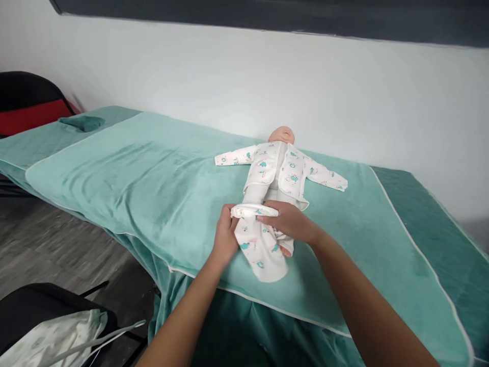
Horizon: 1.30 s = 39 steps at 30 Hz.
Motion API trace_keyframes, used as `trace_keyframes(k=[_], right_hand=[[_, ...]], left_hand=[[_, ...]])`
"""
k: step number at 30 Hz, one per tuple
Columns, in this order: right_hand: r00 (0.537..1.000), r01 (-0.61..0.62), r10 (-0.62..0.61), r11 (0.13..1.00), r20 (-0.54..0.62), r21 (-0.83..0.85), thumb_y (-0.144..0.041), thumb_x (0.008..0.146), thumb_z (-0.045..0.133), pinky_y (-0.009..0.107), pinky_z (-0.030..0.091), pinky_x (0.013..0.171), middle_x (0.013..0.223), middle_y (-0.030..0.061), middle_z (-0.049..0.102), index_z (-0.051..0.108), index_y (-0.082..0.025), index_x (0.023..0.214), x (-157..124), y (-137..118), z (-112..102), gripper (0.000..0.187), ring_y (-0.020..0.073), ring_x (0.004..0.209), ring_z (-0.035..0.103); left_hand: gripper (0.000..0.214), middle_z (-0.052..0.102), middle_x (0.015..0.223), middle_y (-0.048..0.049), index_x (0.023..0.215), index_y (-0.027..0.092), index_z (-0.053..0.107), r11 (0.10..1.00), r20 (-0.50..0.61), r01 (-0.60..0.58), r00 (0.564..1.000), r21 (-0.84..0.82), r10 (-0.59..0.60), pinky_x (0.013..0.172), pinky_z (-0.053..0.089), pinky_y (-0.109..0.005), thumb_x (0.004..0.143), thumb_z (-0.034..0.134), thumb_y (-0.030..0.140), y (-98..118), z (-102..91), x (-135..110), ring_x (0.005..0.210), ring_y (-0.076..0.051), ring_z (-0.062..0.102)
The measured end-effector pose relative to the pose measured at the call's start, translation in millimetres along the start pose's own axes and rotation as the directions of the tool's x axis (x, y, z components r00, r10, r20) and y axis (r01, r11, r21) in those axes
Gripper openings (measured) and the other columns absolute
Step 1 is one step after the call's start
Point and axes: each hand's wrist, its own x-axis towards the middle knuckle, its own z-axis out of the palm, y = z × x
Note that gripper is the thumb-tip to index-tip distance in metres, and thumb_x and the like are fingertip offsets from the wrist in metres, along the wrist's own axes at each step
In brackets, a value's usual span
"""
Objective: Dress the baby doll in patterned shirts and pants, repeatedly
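Note:
A baby doll (281, 135) lies on its back on a teal towel (145, 178) that covers a padded table. It wears an open white printed jacket (294, 173) with the sleeves spread out. White printed trousers (260, 250) cover its legs up to about the knees. My left hand (225, 234) grips the left side of the trousers' waistband. My right hand (286, 220) grips the waistband's right side. A bare doll foot (285, 251) shows under my right wrist.
A white wall runs behind the table. A folded teal cloth (82, 122) lies at the far left end, beside a black and red chair (30, 104). A black chair (46, 311) with pale printed fabric (53, 339) stands at lower left on a grey floor.

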Motion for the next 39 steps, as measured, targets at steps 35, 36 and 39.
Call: trace_keyframes(k=[35, 36, 39], right_hand=[[0.965, -0.17, 0.191, 0.977, -0.178, 0.128, -0.023, 0.08, 0.052, 0.029, 0.045, 0.06, 0.073, -0.0029, 0.06, 0.047, -0.024, 0.075, 19, 10, 9, 0.007, 0.0171, 0.064, 0.062], [0.964, -0.174, 0.195, 0.977, -0.18, 0.125, -0.023, 0.079, 0.053, 0.029, 0.045, 0.059, 0.073, -0.003, 0.061, 0.046, -0.024, 0.075, 18, 10, 9, 0.008, 0.0172, 0.064, 0.063], [0.96, -0.188, 0.212, 0.972, -0.183, 0.138, -0.023, 0.08, 0.055, 0.028, 0.047, 0.059, 0.075, -0.0031, 0.062, 0.045, -0.024, 0.077, 15, 8, 9, 0.011, 0.0179, 0.065, 0.067]], left_hand=[[0.036, 0.045, 0.068, 0.0021, 0.076, 0.025, 0.037, 0.888, 0.24, -0.132, 0.97, 0.44, 0.025, 0.065, 0.03, -0.032, 0.105, 0.032, 0.046, 8, -5.2, 7, 0.065, -0.018, 0.041], [0.035, 0.046, 0.07, 0.0014, 0.077, 0.025, 0.037, 0.862, 0.236, -0.17, 0.97, 0.477, 0.061, 0.065, 0.03, -0.032, 0.105, 0.031, 0.045, 6, -5.9, 13, 0.065, -0.018, 0.043], [0.032, 0.054, 0.075, -0.0016, 0.082, 0.025, 0.041, 0.761, 0.239, -0.262, 0.96, 0.594, 0.145, 0.065, 0.03, -0.033, 0.106, 0.029, 0.043, 0, -6.9, 34, 0.068, -0.02, 0.05]])
